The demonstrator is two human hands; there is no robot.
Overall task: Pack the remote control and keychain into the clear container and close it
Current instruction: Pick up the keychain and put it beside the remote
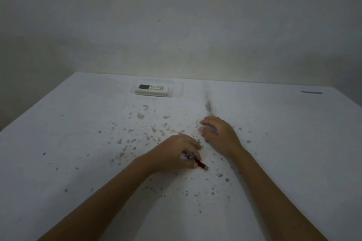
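My left hand [176, 152] rests low on the white bench [78, 143], its fingers [193, 146] curled down and closed around the keychain [195, 160]. A small pale tag shows under my fingertips, and the keychain's red stick-like part with a silver tip pokes out toward me and to the right, lying on the bench surface. My right hand [219, 135] lies just beside the left, a little farther from me, palm down, with the fingers loosely bent and spread on the bench; it has hold of nothing that I can see. The bench top around both hands is speckled with grey-brown flecks and stains, and a darker smear runs away from my right hand toward the far edge. Well apart from my hands, near the far edge of the bench, the white remote control [152, 90] lies flat, display end to the left, inside the clear container [177, 89], whose walls are faint. A thin dark strip [311, 92] lies at the far right of the bench.
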